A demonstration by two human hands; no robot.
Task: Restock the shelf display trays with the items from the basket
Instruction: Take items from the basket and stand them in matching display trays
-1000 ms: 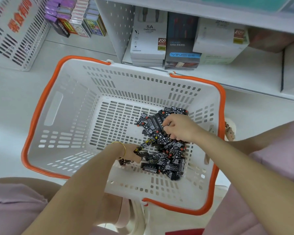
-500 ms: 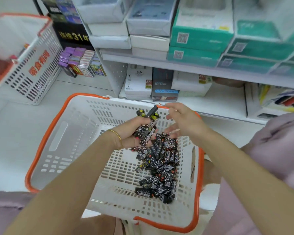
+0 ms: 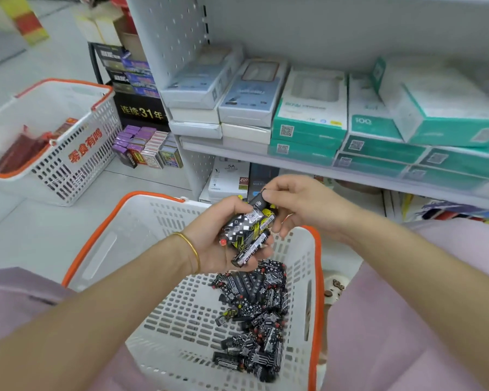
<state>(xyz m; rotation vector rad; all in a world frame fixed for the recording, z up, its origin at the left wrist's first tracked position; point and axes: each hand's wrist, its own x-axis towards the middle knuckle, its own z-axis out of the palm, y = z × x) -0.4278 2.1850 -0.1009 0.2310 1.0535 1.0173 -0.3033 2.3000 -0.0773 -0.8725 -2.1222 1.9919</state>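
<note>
Head view: a handful of black patterned items (image 3: 246,232) sits centre frame. Your left hand (image 3: 206,241) grips it, fingers curled round the bunch, just above the far part of the white basket (image 3: 153,249). Your right hand (image 3: 308,207) pinches the top end of one item (image 3: 258,203) between thumb and forefinger; the other fingers are loosely bent.

Change: a second ago both hands were down in the loose pile (image 3: 254,314) at the basket's bottom. Half a second ago the left had lifted a bunch and the right was spread beside it, holding nothing. Now the right has closed on one piece of that bunch. The view has also tipped up, so more of the shelf (image 3: 322,172) shows across the right half of the frame.

Meaning, as a judgement: the grab is done and you are sorting or squaring the handful before placing it. Nothing is restocked from this handful yet. Most stock is still in the basket, lower centre, so the task looks early.

I cannot tell which display tray is the target; none is clearly visible. The shelf holds teal boxes (image 3: 308,131) at right and white boxes (image 3: 198,80) at upper centre. A second basket (image 3: 68,170) stands at left, with card packs (image 3: 147,149) on the floor beside it. A gold bangle (image 3: 193,249) is on your left wrist.
</note>
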